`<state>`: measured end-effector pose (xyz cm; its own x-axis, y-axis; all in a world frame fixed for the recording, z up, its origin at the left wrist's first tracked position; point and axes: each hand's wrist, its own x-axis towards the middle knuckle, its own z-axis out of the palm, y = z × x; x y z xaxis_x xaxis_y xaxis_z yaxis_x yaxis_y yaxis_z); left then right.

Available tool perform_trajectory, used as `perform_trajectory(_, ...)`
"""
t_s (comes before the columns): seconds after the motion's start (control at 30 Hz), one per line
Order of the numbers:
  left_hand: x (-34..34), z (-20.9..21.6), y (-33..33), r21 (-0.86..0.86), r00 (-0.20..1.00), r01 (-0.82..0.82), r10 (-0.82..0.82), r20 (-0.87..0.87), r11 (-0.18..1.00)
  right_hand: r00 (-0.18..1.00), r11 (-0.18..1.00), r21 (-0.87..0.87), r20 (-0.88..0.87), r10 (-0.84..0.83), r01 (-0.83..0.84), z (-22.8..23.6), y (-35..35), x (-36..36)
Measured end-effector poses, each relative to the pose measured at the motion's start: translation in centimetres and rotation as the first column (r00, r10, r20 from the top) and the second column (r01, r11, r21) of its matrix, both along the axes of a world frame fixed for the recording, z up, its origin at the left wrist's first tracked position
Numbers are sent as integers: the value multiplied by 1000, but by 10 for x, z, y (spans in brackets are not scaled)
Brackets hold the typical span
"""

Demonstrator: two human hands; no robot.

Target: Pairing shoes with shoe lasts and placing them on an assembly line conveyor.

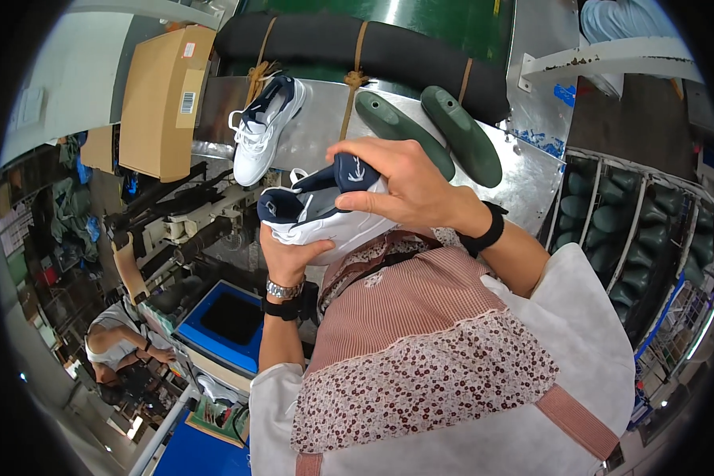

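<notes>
Shiny metal shows on the worktop (523,170) toward two o'clock, beyond both hands. Held between them is a white shoe (349,228), its long axis running roughly two to eight o'clock. Right hand (411,181) grips the heel, thumb at the collar; left hand (284,258) supports the eight-o'clock end, its other fingers hidden. A second shoe (263,133) lies at eleven o'clock, green foot forms (464,139) at two, nearer the right hand.

Lasts (470,141) (and shoe (255,143)) on metal bench (323,109)
</notes>
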<state>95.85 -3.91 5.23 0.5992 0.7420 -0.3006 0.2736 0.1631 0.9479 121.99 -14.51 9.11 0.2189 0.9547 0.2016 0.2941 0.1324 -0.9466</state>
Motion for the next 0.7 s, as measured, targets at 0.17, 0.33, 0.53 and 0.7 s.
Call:
perform_trajectory(0.17, 10, 6, -1, -132, 987, -72, 90, 134, 989, 993, 987, 140, 100, 71, -84, 13, -4, -7)
perform_trajectory(0.33, 0, 3, 7, -29, 995, -45, 48, 84, 999, 994, 967, 249, 83, -67, 45, 21, 1, 12)
perform_trajectory(0.53, 7, 18, 22, 79, 996, 86, -88, 20, 993, 995, 997, -23, 58, 81, -80, 24, -4, 2)
perform_trajectory(0.7, 17, 78, 19, 494, 979, 108, -5, -206, 862, 908, 997, 47, 413, -70, 56, 26, -1, -4)
